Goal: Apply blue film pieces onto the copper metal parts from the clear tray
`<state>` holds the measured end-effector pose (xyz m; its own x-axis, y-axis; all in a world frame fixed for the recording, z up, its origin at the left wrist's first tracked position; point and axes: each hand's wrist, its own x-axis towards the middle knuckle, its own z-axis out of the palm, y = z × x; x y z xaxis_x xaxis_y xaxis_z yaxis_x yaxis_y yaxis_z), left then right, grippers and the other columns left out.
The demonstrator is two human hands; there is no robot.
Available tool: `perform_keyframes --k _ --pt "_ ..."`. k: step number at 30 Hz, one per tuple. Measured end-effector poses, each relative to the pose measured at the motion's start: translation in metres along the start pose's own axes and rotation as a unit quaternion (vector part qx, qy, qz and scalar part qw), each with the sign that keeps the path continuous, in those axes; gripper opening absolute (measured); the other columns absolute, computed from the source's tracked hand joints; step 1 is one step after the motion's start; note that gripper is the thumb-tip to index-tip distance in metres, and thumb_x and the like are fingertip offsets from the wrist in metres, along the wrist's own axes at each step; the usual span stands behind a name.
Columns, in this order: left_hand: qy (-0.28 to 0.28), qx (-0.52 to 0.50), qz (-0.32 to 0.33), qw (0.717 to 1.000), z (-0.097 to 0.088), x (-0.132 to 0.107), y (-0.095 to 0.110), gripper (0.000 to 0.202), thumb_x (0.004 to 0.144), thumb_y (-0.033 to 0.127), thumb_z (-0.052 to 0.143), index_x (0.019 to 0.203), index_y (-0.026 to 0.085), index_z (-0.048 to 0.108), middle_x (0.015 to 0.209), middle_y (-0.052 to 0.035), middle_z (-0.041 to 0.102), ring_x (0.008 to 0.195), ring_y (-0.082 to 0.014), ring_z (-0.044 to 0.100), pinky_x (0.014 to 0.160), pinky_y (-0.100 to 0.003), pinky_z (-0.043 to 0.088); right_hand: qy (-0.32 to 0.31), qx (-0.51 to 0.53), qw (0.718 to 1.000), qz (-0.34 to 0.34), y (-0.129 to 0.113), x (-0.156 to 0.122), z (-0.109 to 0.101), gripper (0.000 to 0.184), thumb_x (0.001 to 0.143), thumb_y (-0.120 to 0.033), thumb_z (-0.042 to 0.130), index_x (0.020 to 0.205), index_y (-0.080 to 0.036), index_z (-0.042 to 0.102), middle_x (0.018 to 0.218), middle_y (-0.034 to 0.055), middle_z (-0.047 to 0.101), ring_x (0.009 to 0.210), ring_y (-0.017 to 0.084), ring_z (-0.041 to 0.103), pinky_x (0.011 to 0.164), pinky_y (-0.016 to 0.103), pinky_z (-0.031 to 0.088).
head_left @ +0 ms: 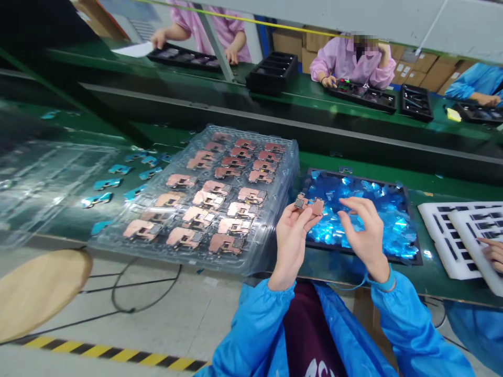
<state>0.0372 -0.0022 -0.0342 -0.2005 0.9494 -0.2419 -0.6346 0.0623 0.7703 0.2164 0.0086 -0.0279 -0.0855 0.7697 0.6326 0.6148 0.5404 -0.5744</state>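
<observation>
My left hand (293, 238) pinches a small copper-coloured circuit board (315, 206) with dark component patches, held up over the left edge of a black tray (419, 251). To its right, my right hand (363, 230) hovers above the same tray with fingers apart and nothing visible between them. A heap of shiny blue film pieces (365, 209) fills this tray. Left of my hands, a stack of clear plastic trays (251, 262) carries rows of similar copper-coloured boards (200, 217) in its pockets.
Blue-covered pieces (108, 184) lie on the green bench at left, near another clear tray (58, 178). White slotted trays (444, 241) stand at right, with another person's hand (493, 251) on them. Across the bench, people work at black trays (361, 97). A round wooden stool (43, 293) is below left.
</observation>
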Motion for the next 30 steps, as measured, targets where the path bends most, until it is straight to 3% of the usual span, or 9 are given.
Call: perform_keyframes --k 3,9,14,19,26,30 --pt "0.004 -0.004 0.024 1.000 0.003 -0.003 -0.006 0.044 0.076 0.032 0.100 0.106 0.017 0.072 0.107 -0.0075 0.080 0.104 -0.0236 0.080 0.088 -0.032 0.069 0.000 0.034 0.999 -0.010 -0.025 -0.003 0.014 0.027 0.106 -0.025 0.071 0.132 -0.030 0.077 0.117 0.0091 0.075 0.108 0.027 0.072 0.090 0.044 0.064" --pt "0.016 0.009 0.070 0.997 0.004 -0.007 -0.017 0.043 0.077 0.034 0.101 0.103 0.019 0.070 0.105 -0.0059 0.078 0.105 -0.0223 0.080 0.089 -0.030 0.068 0.028 0.007 1.000 -0.007 -0.027 -0.008 0.030 0.025 0.107 -0.021 0.068 0.129 -0.030 0.078 0.119 0.0098 0.074 0.108 0.027 0.071 0.089 0.045 0.063" --pt "0.030 0.067 0.140 0.987 0.001 -0.007 -0.025 0.043 0.081 0.037 0.098 0.105 0.019 0.068 0.105 -0.0066 0.078 0.097 -0.0216 0.081 0.090 -0.034 0.070 0.028 0.082 0.995 0.055 -0.031 -0.005 0.027 0.012 0.104 -0.019 0.070 0.111 -0.026 0.077 0.113 0.0089 0.072 0.106 0.025 0.070 0.072 0.036 0.059" --pt "0.047 0.121 0.202 0.971 0.000 -0.006 -0.031 0.039 0.083 0.036 0.096 0.101 0.018 0.066 0.100 -0.0075 0.079 0.093 -0.0221 0.082 0.089 -0.034 0.070 -0.025 0.147 0.979 0.138 -0.033 0.000 0.025 0.004 0.102 -0.026 0.068 0.100 -0.024 0.070 0.103 0.0059 0.075 0.091 0.020 0.071 0.061 0.030 0.053" --pt "0.045 0.110 0.170 0.978 0.002 -0.010 -0.030 0.040 0.084 0.038 0.096 0.103 0.019 0.065 0.102 -0.0064 0.079 0.094 -0.0229 0.082 0.092 -0.038 0.070 -0.036 0.222 0.948 0.226 -0.028 0.002 0.025 0.018 0.097 -0.040 0.071 0.103 -0.023 0.071 0.104 0.0066 0.078 0.095 0.022 0.076 0.073 0.032 0.064" --pt "0.050 0.109 0.175 0.977 0.004 -0.011 -0.031 0.042 0.083 0.038 0.096 0.101 0.019 0.064 0.099 -0.0056 0.079 0.091 -0.0227 0.082 0.090 -0.038 0.070 -0.039 0.247 0.929 0.273 -0.026 0.003 0.026 0.025 0.093 -0.047 0.075 0.099 -0.023 0.071 0.101 0.0070 0.079 0.092 0.023 0.076 0.072 0.032 0.065"
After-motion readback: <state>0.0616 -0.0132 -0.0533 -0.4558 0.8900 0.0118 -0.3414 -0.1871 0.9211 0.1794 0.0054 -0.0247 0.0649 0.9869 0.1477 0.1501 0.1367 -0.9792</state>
